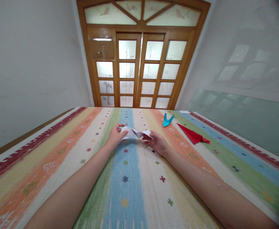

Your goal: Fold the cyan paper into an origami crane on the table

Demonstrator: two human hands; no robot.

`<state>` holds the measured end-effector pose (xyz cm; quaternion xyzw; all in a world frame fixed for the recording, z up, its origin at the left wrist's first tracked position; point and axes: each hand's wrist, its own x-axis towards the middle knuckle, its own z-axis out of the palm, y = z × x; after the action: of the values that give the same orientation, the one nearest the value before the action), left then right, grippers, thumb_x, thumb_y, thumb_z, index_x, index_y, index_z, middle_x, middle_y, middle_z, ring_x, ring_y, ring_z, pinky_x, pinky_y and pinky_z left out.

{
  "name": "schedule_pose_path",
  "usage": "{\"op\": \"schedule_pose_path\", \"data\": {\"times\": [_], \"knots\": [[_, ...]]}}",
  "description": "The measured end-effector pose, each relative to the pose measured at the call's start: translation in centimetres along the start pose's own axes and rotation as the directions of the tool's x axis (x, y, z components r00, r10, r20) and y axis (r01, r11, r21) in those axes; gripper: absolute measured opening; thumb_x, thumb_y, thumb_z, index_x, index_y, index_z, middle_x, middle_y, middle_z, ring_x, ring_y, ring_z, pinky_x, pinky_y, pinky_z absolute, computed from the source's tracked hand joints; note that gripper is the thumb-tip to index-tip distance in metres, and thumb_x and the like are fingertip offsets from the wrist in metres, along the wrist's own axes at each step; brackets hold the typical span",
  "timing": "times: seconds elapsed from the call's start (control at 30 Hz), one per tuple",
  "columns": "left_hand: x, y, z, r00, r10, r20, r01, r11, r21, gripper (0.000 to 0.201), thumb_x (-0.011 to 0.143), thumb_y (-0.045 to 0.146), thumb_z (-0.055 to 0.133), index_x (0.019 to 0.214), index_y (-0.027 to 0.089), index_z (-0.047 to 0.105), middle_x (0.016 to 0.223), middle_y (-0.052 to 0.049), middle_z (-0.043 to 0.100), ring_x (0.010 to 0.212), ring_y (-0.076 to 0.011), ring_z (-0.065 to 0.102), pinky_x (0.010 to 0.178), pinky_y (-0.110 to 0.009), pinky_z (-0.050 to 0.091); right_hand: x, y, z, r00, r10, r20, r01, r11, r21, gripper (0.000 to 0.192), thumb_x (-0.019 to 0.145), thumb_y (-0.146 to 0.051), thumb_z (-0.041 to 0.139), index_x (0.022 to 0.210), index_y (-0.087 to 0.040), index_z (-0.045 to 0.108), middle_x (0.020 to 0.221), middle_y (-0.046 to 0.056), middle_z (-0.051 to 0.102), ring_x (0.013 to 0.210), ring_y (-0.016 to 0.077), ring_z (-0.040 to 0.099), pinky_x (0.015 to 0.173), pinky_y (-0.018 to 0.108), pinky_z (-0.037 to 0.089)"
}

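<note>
Both bare forearms reach straight forward over the table, converging toward the middle of the striped tablecloth (pixel 130 190), where the two hands meet on either end of a folded white paper (pixel 136 132). The left hand (pixel 115 136) is turned with its back toward the camera, wrist slightly raised, thumb and fingers pinching the left end of the paper. The right hand (pixel 158 143) lies lower, palm turned inward, its fingers closed on the right end of the same piece. The paper spans the gap between the hands, creased into small peaks and held just above the blue stripe of the cloth; whether its underside touches the cloth cannot be told.

Beyond the right hand, on the orange stripe, stands a small blue origami crane (pixel 167 120). Just beside it, toward the right, a red folded paper plane (pixel 193 135) lies flat across the green stripe, its point aimed toward the crane. Both are well apart from the hands.

At the far end of the table rises a wooden door (pixel 139 73) with frosted glass panes, between plain white walls
</note>
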<state>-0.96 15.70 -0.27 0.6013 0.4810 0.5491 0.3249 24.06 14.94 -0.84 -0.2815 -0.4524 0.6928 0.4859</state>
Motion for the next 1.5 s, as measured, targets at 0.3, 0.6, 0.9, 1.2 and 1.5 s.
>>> {"op": "schedule_pose_path", "data": {"times": [0.3,0.6,0.9,1.2,1.5], "knots": [[0.1,-0.9,-0.4,0.983,-0.161,0.086,0.173,0.969,-0.174,0.053,0.069,0.034,0.079,0.115,0.015,0.060,0.068,-0.001,0.067,0.053,-0.0151,0.061,0.048,-0.022,0.041,0.0,-0.2,-0.2,0.999,0.002,-0.047,-0.002,1.000,0.003,0.013,0.077,-0.027,0.065,0.089,-0.023,0.066,0.092,0.003,0.074,0.086,0.0217,0.066,0.075,0.034,0.049],[0.3,-1.1,-0.5,0.979,-0.102,0.174,0.141,0.964,-0.226,0.027,0.066,0.029,0.079,0.082,0.015,0.062,0.079,-0.004,0.070,0.071,-0.0165,0.066,0.066,-0.026,0.049,0.1,0.3,-0.1,0.999,-0.013,-0.038,0.011,0.999,-0.042,0.012,0.075,-0.026,0.068,0.086,-0.022,0.064,0.094,0.005,0.073,0.095,0.0232,0.067,0.079,0.035,0.052],[-0.4,-0.4,0.5,0.974,0.044,0.224,-0.028,0.997,-0.073,0.013,0.071,0.024,0.069,0.076,0.018,0.059,0.070,0.000,0.064,0.062,-0.0133,0.060,0.057,-0.023,0.045,0.8,0.8,-0.4,0.997,-0.037,-0.074,0.035,0.999,-0.023,0.022,0.082,-0.033,0.074,0.099,-0.024,0.062,0.097,0.003,0.072,0.084,0.0195,0.070,0.074,0.035,0.055],[-1.6,0.9,0.2,0.944,0.310,0.112,-0.330,0.892,0.308,0.020,0.076,0.009,0.056,0.084,0.022,0.068,0.091,-0.005,0.071,0.092,-0.0242,0.063,0.090,-0.040,0.048,1.0,0.0,-1.2,0.990,-0.061,-0.127,0.068,0.996,0.050,0.025,0.088,-0.046,0.068,0.102,-0.026,0.064,0.107,0.004,0.068,0.093,0.0182,0.069,0.083,0.034,0.059],[-3.2,2.5,1.5,0.809,0.447,0.383,-0.582,0.701,0.412,0.027,0.076,0.001,0.054,0.086,0.023,0.066,0.096,-0.007,0.070,0.103,-0.0254,0.061,0.095,-0.040,0.046,0.7,1.3,0.1,0.998,0.010,-0.056,-0.013,0.999,-0.041,0.024,0.078,-0.031,0.081,0.093,-0.019,0.067,0.098,0.009,0.072,0.089,0.0211,0.070,0.074,0.033,0.060]]}}
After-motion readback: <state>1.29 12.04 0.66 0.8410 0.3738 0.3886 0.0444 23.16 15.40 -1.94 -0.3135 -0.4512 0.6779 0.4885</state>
